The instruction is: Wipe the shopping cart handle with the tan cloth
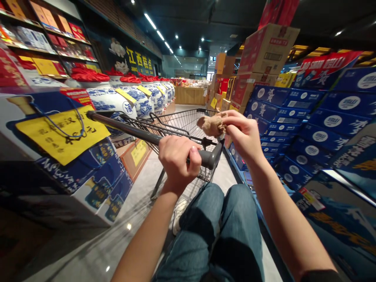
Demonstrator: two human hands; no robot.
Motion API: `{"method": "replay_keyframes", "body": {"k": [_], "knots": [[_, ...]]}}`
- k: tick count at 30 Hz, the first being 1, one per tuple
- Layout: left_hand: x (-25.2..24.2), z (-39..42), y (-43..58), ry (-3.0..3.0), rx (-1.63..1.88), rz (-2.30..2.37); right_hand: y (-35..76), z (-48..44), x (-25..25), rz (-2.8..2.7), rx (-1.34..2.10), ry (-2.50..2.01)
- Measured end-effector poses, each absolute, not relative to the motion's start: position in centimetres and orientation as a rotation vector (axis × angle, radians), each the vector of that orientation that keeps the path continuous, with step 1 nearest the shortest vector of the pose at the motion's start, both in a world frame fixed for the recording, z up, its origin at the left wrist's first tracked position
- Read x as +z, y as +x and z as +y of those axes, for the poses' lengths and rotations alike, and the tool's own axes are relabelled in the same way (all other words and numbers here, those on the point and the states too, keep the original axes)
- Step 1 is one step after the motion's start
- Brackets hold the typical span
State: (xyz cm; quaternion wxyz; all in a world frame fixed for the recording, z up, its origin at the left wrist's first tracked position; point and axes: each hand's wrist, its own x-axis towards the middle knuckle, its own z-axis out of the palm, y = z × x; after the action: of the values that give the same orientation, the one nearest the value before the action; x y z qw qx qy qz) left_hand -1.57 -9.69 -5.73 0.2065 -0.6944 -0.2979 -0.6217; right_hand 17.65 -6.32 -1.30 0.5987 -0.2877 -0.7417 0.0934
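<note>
My left hand is wrapped round the dark handle bar of a wire shopping cart in front of me. My right hand is raised just right of the bar and pinches a small tan lumpy thing that I cannot name, held over the cart's near end. My knees in blue jeans show below the handle.
Blue and white boxed goods with a yellow tag crowd the left. Porcelain jars line the aisle behind them. Stacked blue cartons rise on the right, with brown cartons above. The grey floor runs ahead.
</note>
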Motion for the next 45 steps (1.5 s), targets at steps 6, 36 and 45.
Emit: {"method": "replay_keyframes", "body": {"k": [6,36,45], "knots": [[-5.7,-9.6,-1.5,-1.937,-1.713,-0.803,17.5,-6.7,0.0,-2.045,0.167,-0.832],[-5.7,-9.9,-1.6,-1.940,-1.714,-0.804,19.9,-4.6,-0.9,-1.900,0.428,-0.861],[-5.7,-9.8,-1.6,-1.935,-1.728,-0.790,20.3,-3.9,-2.7,-1.781,0.546,-0.912]]}}
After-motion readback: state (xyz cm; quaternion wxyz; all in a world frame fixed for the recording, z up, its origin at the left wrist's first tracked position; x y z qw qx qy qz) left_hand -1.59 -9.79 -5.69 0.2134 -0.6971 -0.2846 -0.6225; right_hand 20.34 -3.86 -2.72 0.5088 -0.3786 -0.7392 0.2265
